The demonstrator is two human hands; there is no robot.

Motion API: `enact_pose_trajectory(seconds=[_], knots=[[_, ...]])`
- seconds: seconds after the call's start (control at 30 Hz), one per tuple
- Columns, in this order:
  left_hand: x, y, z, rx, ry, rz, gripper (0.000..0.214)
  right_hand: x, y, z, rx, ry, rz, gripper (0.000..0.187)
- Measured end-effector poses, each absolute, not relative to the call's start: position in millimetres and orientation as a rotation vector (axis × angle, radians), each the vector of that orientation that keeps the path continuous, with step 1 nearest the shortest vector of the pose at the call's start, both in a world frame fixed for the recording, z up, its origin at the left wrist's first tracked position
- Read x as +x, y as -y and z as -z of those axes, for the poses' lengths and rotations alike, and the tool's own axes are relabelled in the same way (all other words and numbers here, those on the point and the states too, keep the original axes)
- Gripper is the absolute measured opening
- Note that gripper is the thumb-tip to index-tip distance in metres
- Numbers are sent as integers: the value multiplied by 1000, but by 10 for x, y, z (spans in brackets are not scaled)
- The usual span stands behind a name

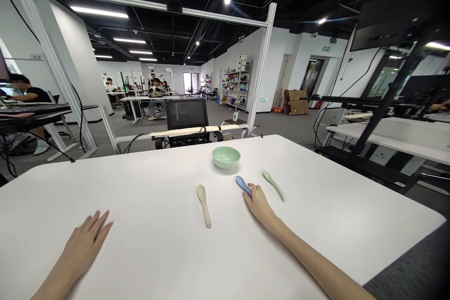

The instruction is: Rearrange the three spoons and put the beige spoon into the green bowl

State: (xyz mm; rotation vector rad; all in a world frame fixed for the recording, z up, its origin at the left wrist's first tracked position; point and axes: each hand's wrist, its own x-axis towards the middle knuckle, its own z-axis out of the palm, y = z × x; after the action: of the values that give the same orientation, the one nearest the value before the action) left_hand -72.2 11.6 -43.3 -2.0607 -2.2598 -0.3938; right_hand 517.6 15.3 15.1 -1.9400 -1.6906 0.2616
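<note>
My right hand (258, 204) reaches out over the white table (158, 253), its fingers curled onto the handle of a blue spoon (242, 182) that lies flat. A green spoon (274, 185) lies just right of it, and a beige spoon (204, 205) lies to its left. Behind the spoons stands a pale green bowl (226, 157), which looks empty. At the near left, my left hand (86, 241) rests flat on the table with fingers stretched out, holding nothing.
Past the table's far edge stand a black chair (186, 117) and a white metal frame (262, 70). A desk with black stands (383, 136) is to the right. People sit at desks far back and at the left.
</note>
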Motion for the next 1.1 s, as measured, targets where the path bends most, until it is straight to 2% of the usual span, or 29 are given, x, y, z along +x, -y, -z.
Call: enact_pose_trajectory(seconds=[0.87,0.97,1.1], knots=[[-630,-74,335,-2031,2304,440,85,5154,-87,-259,-1873,1684,-260,27],[-647,-81,359,-2027,2282,460,82,5156,-83,-261,-1871,1663,-275,32],[-664,-84,382,-2028,2274,458,79,5331,-157,-346,-1887,1567,-150,49]])
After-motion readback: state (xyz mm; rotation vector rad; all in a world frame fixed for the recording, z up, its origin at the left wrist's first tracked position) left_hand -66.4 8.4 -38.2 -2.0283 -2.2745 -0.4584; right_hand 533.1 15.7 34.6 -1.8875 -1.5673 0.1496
